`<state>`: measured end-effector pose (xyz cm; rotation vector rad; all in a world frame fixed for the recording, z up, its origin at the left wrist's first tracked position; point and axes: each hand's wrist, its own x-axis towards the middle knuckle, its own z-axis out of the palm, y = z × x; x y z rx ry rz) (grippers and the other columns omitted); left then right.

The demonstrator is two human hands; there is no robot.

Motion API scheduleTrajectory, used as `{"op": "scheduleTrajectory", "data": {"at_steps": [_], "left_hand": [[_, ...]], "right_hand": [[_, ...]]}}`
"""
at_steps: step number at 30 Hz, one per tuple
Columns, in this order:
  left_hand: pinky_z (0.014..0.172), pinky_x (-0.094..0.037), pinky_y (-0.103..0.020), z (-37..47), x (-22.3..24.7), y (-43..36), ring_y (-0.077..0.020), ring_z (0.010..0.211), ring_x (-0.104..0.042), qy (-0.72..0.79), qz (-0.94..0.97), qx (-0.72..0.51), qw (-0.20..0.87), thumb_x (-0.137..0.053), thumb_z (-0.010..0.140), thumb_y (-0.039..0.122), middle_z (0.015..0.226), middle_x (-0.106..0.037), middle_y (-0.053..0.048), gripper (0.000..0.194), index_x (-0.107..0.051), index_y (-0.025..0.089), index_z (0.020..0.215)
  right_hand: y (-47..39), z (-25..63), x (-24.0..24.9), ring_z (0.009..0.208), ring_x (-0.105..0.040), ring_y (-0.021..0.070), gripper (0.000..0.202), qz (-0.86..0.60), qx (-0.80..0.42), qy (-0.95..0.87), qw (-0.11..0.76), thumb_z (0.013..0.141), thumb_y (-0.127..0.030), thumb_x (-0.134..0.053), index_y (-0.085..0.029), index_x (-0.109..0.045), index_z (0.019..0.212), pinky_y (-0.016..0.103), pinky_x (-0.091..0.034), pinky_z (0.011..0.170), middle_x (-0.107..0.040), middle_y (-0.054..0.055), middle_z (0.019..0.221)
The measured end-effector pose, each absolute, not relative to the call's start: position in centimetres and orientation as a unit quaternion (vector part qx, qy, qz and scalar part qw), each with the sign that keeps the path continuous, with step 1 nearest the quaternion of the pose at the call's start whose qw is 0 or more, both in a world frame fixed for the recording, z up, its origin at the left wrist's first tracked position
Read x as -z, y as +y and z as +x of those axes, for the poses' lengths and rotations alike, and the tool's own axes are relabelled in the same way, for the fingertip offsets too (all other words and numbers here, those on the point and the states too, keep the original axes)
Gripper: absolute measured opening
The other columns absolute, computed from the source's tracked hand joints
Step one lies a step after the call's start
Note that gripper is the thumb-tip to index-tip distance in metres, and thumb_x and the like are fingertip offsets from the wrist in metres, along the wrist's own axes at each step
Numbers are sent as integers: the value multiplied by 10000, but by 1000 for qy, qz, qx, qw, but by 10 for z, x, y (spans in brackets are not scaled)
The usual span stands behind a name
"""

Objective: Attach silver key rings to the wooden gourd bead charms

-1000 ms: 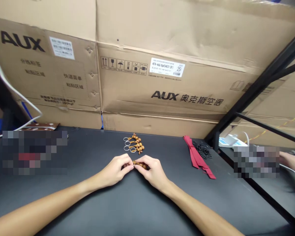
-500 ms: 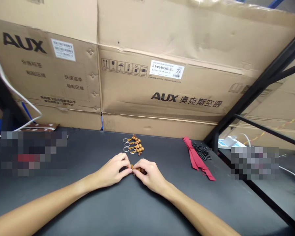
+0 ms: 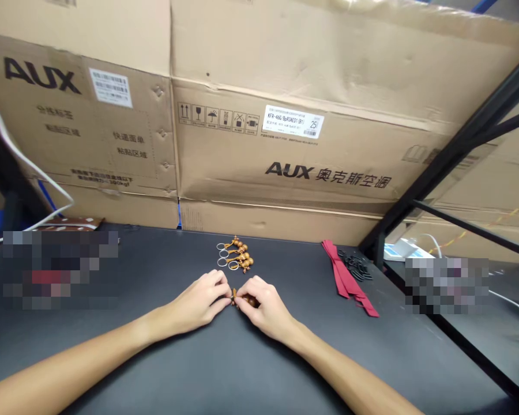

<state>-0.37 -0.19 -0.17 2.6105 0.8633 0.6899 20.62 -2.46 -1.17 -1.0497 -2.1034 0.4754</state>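
Left hand (image 3: pixel 208 297) and right hand (image 3: pixel 266 302) meet fingertip to fingertip just below the centre of the frame, low over the black tabletop (image 3: pixel 207 369). Between them is a small brown wooden-bead pendant (image 3: pixel 252 301), its rounded beads tucked under the curled fingers of the right hand, which holds it in a narrow pinch. Thumb and forefinger of the left hand are drawn together at the pendant's left end, where a short tan cord (image 3: pixel 234 293) shows; they seem to pinch that end, though whether a ring is caught there is too small to tell.

Just above the hands lies a cluster of beaded keychains (image 3: pixel 245 260), their metal split rings (image 3: pixel 222 262) pointing left and their beads right. Right of centre rest dark red fabric strips (image 3: pixel 350 282), with black curved pieces (image 3: pixel 357 266) beside them. Cardboard printed with AUX (image 3: pixel 285 202) fills the upper frame.

Judging by the pose, the step in hand is fine fingertip work at the pendant's cord end, unfinished while both hands are on it. For the next move, the right hand needs a steady hold on the beads, leaving the left fingertips free for small, precise adjustments at the cord.
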Motion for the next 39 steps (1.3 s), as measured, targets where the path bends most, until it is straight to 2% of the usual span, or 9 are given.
{"op": "scheduleTrajectory", "data": {"at_steps": [11,15,21,28,33,39], "left_hand": [[807,-429,-291,-5,0,-1,-169,836,-515,297,913,-232,154,-488,965,239,922,-524,-32,191,-631,194,846],[792,-437,-299,-3,1,-3,-179,839,-514,313,908,-240,143,-524,947,277,919,-532,-35,153,-604,190,851],[795,-431,-288,-4,3,0,-174,850,-513,300,910,-246,144,-471,966,207,922,-521,-33,185,-610,193,845],[822,-431,-310,-3,1,-2,-181,858,-516,313,909,-233,144,-503,951,251,944,-526,-34,135,-602,195,878],[807,-432,-303,-3,1,-3,-180,855,-513,306,911,-237,141,-455,973,239,939,-526,-41,199,-606,192,852],[827,-430,-291,-5,1,2,-173,885,-515,303,907,-234,175,-468,968,224,963,-525,-33,201,-628,195,850]], "right_hand": [[-19,210,11,713,-514,174,129,-454,-144,-806,353,861,-158,-608,-210,-621,744,289,-431,669,-628,17,723],[-23,208,11,706,-509,165,125,-416,-153,-823,355,867,-155,-600,-210,-625,758,285,-435,677,-631,14,736],[-20,208,13,699,-498,163,127,-412,-139,-830,350,871,-148,-588,-210,-635,771,290,-436,689,-624,15,743],[-20,210,11,699,-496,167,137,-420,-150,-821,357,872,-159,-591,-210,-629,751,288,-439,667,-619,18,733],[-24,206,10,721,-504,167,120,-394,-154,-833,357,874,-165,-593,-209,-636,771,290,-444,691,-624,19,757],[-19,210,14,740,-509,171,99,-435,-133,-823,340,870,-167,-613,-214,-654,793,297,-438,708,-638,20,785]]}}
